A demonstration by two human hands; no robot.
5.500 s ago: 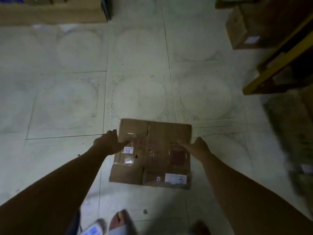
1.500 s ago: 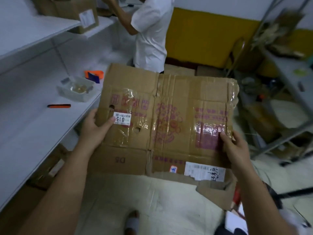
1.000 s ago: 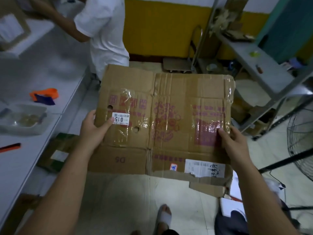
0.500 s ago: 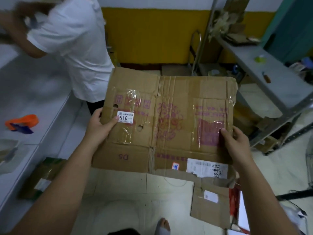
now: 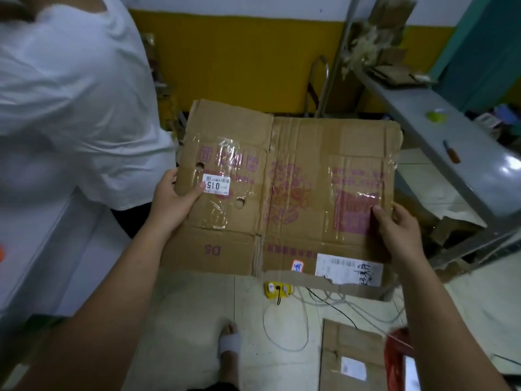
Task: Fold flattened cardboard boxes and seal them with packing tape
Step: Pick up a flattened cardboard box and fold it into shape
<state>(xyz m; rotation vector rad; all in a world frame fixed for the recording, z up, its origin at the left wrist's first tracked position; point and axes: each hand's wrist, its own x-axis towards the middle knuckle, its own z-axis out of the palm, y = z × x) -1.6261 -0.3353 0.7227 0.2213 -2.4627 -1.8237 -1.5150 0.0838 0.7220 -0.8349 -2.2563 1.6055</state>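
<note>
- Above the tiled floor [image 5: 183, 320], between both hands: flattened cardboard box [image 5: 282, 193], held up flat, printed face toward the camera. It carries red print and patches of old clear tape.
- Left hand [image 5: 172, 201] grips the box's left edge. The thumb lies on the front face touching a white "015" sticker [image 5: 216, 185]; the fingers are hidden behind.
- Right hand [image 5: 397, 232] grips the box's right edge, thumb pressed on the taped red print.
- Near the box's lower right corner: white shipping label [image 5: 349, 269].
- Left of the box: a person in a white shirt [image 5: 70, 94], close to its edge.
- Right of the box: grey metal shelf [image 5: 462, 165] with a small green item [image 5: 435, 116], possibly a tape roll; too blurred to confirm.
- Below the box: yellow power strip [image 5: 277, 287] with cables, a foot in a white slipper [image 5: 229, 342], and a second cardboard piece [image 5: 349, 359] lying flat.
- Behind the box: yellow wall [image 5: 239, 60].
</note>
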